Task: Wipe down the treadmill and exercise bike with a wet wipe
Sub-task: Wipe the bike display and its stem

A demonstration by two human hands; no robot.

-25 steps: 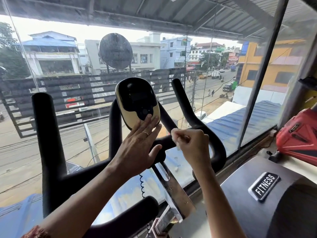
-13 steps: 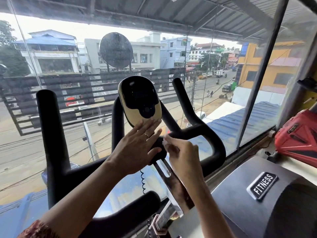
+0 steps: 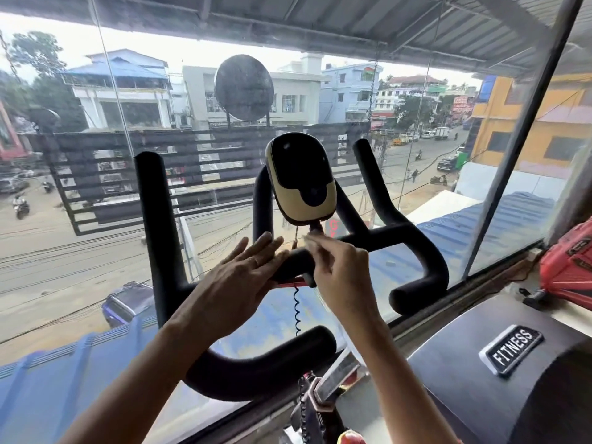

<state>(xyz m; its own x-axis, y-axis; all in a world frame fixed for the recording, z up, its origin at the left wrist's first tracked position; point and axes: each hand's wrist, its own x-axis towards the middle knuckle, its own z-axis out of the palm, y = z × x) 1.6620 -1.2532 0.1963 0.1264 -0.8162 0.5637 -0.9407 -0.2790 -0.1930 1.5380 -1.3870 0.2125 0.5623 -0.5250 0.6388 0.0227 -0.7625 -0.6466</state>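
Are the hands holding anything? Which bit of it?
The right hand pinches a pale wet wipe in its fingertips; which bit is too blurry to tell. The left hand holds nothing and lies flat on the black padded handlebar.

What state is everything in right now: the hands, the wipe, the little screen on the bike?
console: screen dark
left hand: open, fingers straight, over the middle of the handlebar
right hand: pinching the wet wipe
wet wipe: blurred, held beneath the console
treadmill: untouched by either hand
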